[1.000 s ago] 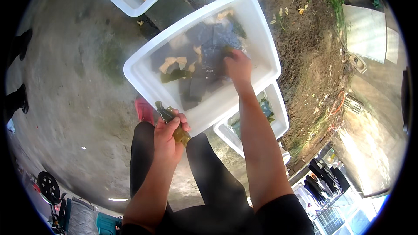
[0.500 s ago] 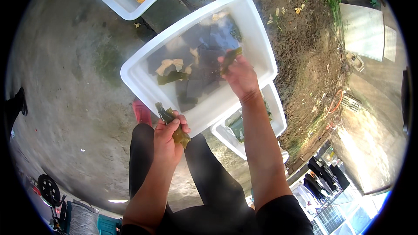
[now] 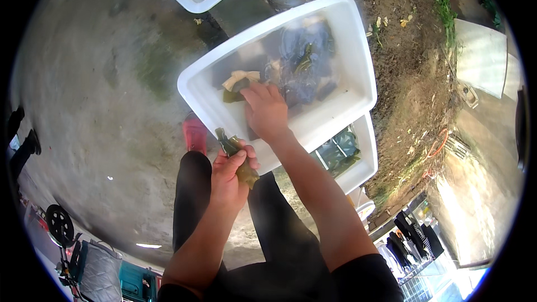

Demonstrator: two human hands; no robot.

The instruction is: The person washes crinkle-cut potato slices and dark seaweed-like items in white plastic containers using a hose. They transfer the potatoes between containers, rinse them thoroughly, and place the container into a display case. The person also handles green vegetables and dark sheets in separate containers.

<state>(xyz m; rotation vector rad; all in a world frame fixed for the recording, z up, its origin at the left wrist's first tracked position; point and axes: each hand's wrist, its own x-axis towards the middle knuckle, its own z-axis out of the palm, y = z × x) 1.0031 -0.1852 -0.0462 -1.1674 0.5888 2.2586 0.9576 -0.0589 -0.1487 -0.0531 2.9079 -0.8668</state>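
My left hand [image 3: 228, 174] fingers pinch a folded green leaf [image 3: 239, 159] just outside the white tub [image 3: 358, 78], while my right hand [image 3: 266, 111] fingers, curled down among wet leaves, could tear one.

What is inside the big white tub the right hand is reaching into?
The white tub holds dark green leaves and pale strips, apparently in water. The right hand covers whatever lies beneath it.

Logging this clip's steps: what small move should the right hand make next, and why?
Probably close on the green leaf at its fingertips and lift it. The right hand reaches open into the white tub, while the left hand grips a folded leaf bundle.
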